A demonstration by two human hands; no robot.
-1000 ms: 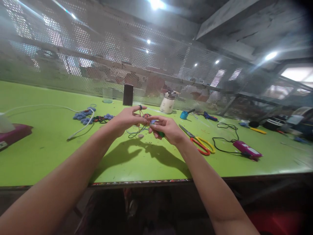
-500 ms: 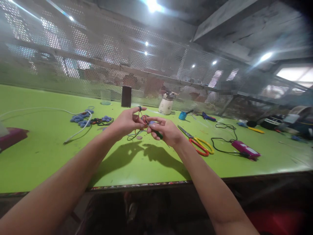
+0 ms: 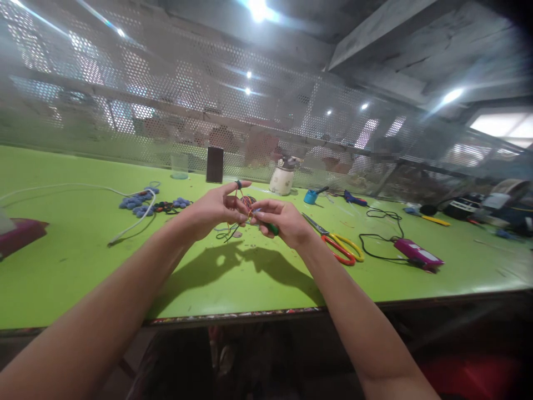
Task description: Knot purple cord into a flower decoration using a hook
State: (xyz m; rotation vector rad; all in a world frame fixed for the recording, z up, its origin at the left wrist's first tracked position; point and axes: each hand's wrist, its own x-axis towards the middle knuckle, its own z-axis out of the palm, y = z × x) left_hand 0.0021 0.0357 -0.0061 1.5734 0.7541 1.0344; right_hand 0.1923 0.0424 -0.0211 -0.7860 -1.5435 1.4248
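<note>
My left hand point(image 3: 213, 206) is raised above the table with its index finger stretched out and thumb and other fingers pinching. Multicoloured yarn point(image 3: 249, 201) runs from a dark wrap on that index finger to the pinch, and a loose dark end hangs below. My right hand point(image 3: 286, 220) is closed on a crochet hook with a green handle point(image 3: 272, 228); its tip meets the yarn at my left fingertips, and the fingers partly hide it. Just right of that hand lie scissors point(image 3: 343, 249) with red and yellow handles.
On the green table point(image 3: 104, 283), purple crocheted pieces point(image 3: 137, 203) and a white cable lie left. A glass point(image 3: 180, 166), a dark upright box point(image 3: 215, 165), a cream bottle point(image 3: 281, 179) and a blue pot point(image 3: 310, 196) stand behind. A magenta device point(image 3: 418, 254) with black cable lies right.
The right hand with the hook has shifted slightly at the yarn, and its fingers sit closer to the left fingertips. Both arms and the table things stay put.
</note>
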